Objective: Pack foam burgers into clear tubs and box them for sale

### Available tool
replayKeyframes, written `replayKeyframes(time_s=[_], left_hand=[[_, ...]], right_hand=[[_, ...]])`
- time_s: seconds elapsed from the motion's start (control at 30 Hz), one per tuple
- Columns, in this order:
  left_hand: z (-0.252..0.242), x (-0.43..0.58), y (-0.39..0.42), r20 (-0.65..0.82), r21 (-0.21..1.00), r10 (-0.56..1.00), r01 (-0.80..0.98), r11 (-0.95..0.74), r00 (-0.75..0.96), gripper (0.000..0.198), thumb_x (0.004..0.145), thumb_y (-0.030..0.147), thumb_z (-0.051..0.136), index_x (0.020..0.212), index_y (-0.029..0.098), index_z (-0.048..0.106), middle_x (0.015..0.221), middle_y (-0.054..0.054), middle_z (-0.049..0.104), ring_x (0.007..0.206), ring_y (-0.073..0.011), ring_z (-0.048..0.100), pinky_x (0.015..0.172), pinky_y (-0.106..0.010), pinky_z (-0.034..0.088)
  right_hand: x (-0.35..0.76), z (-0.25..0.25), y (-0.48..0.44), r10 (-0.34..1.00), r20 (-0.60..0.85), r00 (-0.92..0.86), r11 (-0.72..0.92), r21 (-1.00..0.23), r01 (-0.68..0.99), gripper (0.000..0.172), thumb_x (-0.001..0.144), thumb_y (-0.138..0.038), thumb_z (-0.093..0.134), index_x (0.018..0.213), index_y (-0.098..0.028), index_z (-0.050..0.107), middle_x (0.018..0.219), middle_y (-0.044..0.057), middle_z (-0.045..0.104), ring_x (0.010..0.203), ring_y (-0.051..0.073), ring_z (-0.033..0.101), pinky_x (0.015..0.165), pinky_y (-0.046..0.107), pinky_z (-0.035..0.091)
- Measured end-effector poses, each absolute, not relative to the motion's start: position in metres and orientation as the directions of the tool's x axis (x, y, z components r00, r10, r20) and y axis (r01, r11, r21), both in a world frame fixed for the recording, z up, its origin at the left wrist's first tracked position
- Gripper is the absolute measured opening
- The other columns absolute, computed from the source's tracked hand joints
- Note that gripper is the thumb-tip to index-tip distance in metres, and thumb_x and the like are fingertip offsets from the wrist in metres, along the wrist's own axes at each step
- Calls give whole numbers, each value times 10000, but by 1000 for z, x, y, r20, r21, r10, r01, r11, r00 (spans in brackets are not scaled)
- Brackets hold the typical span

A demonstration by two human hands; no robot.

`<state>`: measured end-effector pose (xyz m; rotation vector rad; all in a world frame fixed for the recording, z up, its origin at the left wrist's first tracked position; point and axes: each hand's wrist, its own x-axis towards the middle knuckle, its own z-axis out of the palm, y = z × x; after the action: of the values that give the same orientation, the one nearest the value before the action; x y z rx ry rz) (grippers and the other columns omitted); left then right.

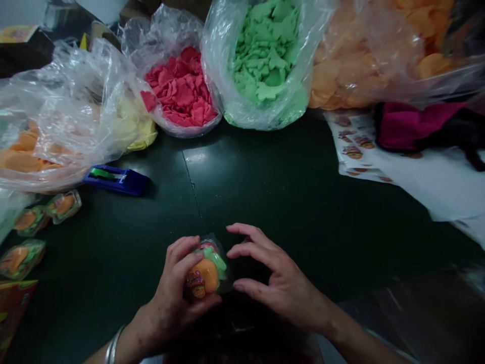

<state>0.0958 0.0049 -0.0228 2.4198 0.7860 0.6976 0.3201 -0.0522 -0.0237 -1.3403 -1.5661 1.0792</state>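
Observation:
My left hand [178,283] is closed around a small clear plastic pack [207,268] near the table's front edge. Inside the pack lie an orange round piece, green pieces and a bit of red, and a printed burger sticker sits on its front. Just right of the pack is my right hand [269,268], its fingers spread and curved with nothing between them. A narrow gap separates its fingertips from the pack. Several similar clear packs [62,206] rest at the left side of the table.
Plastic bags of red pieces [182,91], green pieces [265,55] and orange pieces [344,76] line the back. A blue tape dispenser [115,180] lies at left. Sticker sheets [358,144] and a pink and black cloth item [420,124] are at right.

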Motion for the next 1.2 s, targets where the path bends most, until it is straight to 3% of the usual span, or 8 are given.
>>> replayKeyframes(time_s=[0.17,0.37,0.6,0.73,0.83,1.0,1.13,1.2], left_hand=[[-20,96,6,298,616,647,376,-692,702,680,741,195,718,1309,260,350,1297,-155,435,1230,-331,428,991,-580,402],[-17,94,9,242,699,676,359,-619,695,666,767,216,693,1327,256,336,1312,-156,400,1255,-319,396,998,-552,414],[-23,93,9,229,731,689,346,-588,688,687,758,209,706,1338,247,340,1334,-156,388,1280,-320,370,1023,-543,390],[-20,94,10,212,743,684,340,-577,698,684,762,191,698,1336,251,331,1338,-154,373,1284,-312,362,1026,-537,388],[-17,95,11,196,749,682,341,-568,705,676,767,192,691,1335,257,330,1340,-151,368,1284,-313,360,1026,-537,388],[-19,98,13,179,759,659,323,-565,730,692,767,198,693,1350,261,326,1336,-153,373,1270,-315,374,1009,-538,406],[-22,102,14,221,750,640,291,-594,736,698,763,193,697,1353,232,327,1332,-173,378,1259,-318,383,997,-524,419],[-22,104,13,256,722,626,285,-631,736,705,751,181,707,1348,224,335,1317,-171,395,1244,-315,398,996,-518,417]], right_hand=[[319,-26,-51,985,68,-160,120,-930,348,315,801,-151,658,1099,-250,638,1379,99,464,1271,256,448,1000,432,449],[320,-28,-50,978,49,-202,126,-911,392,379,774,-231,725,1139,-256,626,1401,105,442,1301,282,407,1016,473,435],[318,-34,-53,960,204,-190,264,-886,382,208,836,-168,648,1032,-238,653,1357,89,476,1283,259,396,1011,455,437],[320,-34,-54,953,213,-215,285,-871,400,213,861,-181,615,1059,-251,648,1362,81,467,1288,262,377,1012,463,430],[321,-31,-53,957,170,-236,254,-885,391,222,855,-171,620,1059,-255,647,1389,72,443,1309,253,355,1037,452,402],[321,-22,-46,966,-49,-255,37,-947,319,331,774,-176,717,1083,-248,627,1408,73,432,1311,252,381,1090,464,325],[320,-18,-44,957,-138,-256,-58,-952,299,203,781,-195,705,973,-232,649,1411,67,426,1305,252,398,1108,459,289],[321,-17,-45,948,-164,-274,-68,-943,327,197,813,-240,677,1007,-253,647,1444,58,391,1339,262,354,1115,481,265]])
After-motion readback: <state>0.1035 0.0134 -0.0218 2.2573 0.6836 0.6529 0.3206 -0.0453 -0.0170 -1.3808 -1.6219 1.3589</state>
